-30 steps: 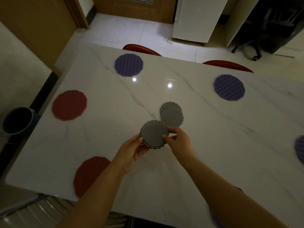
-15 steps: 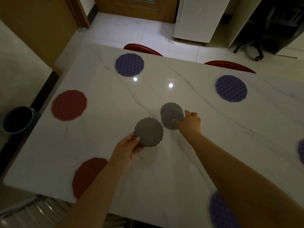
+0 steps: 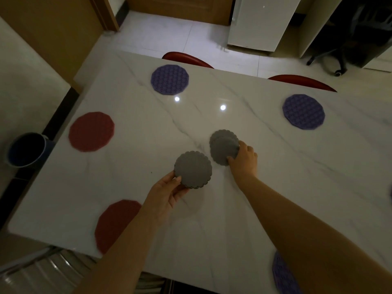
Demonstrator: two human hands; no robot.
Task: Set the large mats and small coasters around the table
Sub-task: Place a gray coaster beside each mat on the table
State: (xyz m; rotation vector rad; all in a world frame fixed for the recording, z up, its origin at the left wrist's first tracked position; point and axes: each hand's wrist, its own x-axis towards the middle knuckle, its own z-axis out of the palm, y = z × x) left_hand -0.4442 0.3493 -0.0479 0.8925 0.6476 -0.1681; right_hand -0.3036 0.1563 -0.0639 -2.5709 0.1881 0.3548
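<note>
My left hand (image 3: 167, 195) holds a small stack of grey scalloped coasters (image 3: 193, 169) above the white marble table (image 3: 297, 166). Two more grey coasters (image 3: 223, 146) lie overlapped at the table's middle, and my right hand (image 3: 244, 160) grips the near one by its right edge. Large mats lie around the table: two red ones at the left (image 3: 91, 131) and front left (image 3: 114, 223), two purple ones at the back (image 3: 169, 79) and back right (image 3: 303, 111), and another purple one at the front right edge (image 3: 282, 274).
Two red chairs (image 3: 186, 58) (image 3: 301, 81) are tucked in at the table's far side. A blue bucket (image 3: 26, 149) stands on the floor at the left. A white cabinet (image 3: 258, 22) and an office chair base (image 3: 337, 66) are beyond.
My right hand left the stack held by my left hand, reached forward to the two coasters on the table and took hold of the near one. The left hand shifted slightly left with its stack.
</note>
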